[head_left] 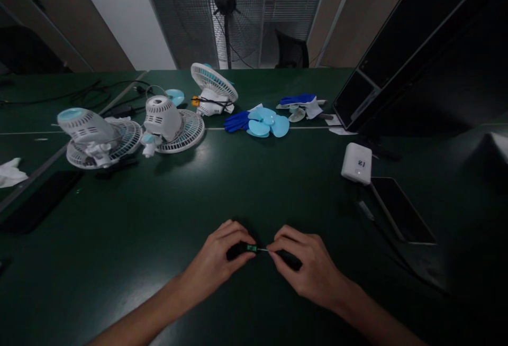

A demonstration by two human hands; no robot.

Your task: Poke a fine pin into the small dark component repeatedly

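Observation:
Pinched between the thumb and fingers of my left hand (222,248) is a small green part (251,248), which looks like a tiny circuit board with a dark edge. My right hand (307,261) grips a thin metal rod (262,249) between thumb and fingertips. The rod points left and its end meets the green part, or comes very close to it. A dark shape lies under the right fingers; whether it is a handle or shadow I cannot tell. Both hands are low over the dark green table (222,192).
Small white fans (95,137) lie at the left and back. Light blue fan blades (268,123) rest by blue gloves (237,121). To the right are a white box (357,163), a phone-like slab (402,211) and a cable (391,243). A large black cabinet (405,34) stands back right.

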